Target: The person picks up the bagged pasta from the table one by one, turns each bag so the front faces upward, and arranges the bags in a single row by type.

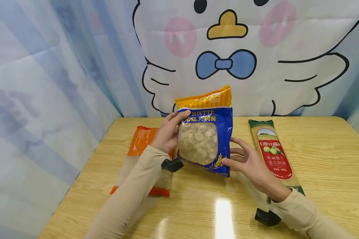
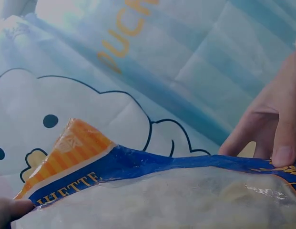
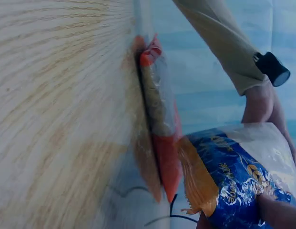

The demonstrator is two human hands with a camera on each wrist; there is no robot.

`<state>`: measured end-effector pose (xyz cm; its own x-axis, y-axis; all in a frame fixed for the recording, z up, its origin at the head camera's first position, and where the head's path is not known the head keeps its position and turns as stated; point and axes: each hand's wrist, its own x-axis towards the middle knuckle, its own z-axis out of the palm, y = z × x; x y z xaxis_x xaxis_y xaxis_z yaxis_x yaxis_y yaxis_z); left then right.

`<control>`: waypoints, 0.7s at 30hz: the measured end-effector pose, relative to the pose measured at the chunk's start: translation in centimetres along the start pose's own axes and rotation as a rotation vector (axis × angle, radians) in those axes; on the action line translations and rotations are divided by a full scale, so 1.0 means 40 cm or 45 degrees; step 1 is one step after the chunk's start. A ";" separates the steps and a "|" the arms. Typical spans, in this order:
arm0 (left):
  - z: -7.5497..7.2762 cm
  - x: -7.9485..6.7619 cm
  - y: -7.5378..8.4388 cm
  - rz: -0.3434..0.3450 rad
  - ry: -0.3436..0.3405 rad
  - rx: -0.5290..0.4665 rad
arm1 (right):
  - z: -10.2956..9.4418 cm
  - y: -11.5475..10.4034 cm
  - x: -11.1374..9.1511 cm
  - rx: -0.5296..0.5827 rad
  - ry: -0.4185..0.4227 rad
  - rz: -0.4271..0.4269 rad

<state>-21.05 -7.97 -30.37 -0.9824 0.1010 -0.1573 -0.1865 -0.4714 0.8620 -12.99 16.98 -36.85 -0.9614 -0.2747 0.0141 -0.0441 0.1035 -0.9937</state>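
A blue and orange bag of orecchiette pasta (image 1: pixel 204 142), with a clear window showing the pasta, is held tilted above the table. My left hand (image 1: pixel 167 134) grips its left side, thumb over the front. At the lower right, my right hand (image 1: pixel 252 166) pinches the bag's edge, thumb in front and fingers behind. The left wrist view has the right thumb pressing the printed edge of the bag (image 2: pixel 162 164). In the right wrist view, the bag (image 3: pixel 233 176) hangs over the wood surface; the left hand's fingers are mostly hidden behind it.
On the wooden table (image 1: pixel 197 209), an orange and clear bag (image 1: pixel 142 141) lies at the left, partly covered by the left arm. A green-ended pack of Olivoilà spaghetti (image 1: pixel 275 149) lies at the right. Behind the table hangs a cartoon-printed curtain (image 1: pixel 245 93).
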 end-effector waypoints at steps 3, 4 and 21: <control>-0.001 0.004 0.004 -0.021 0.023 -0.007 | -0.002 -0.007 0.003 0.043 0.025 0.018; 0.000 0.005 0.005 -0.025 0.024 -0.010 | -0.003 -0.007 0.004 0.054 0.040 0.036; -0.012 0.016 -0.011 -0.171 -0.012 -0.054 | -0.022 0.012 -0.013 -0.008 -0.079 0.008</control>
<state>-21.62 -8.11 -31.09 -0.9485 0.1738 -0.2650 -0.3167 -0.4898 0.8123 -12.77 18.02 -37.24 -0.9430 -0.3328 0.0005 -0.0399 0.1117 -0.9929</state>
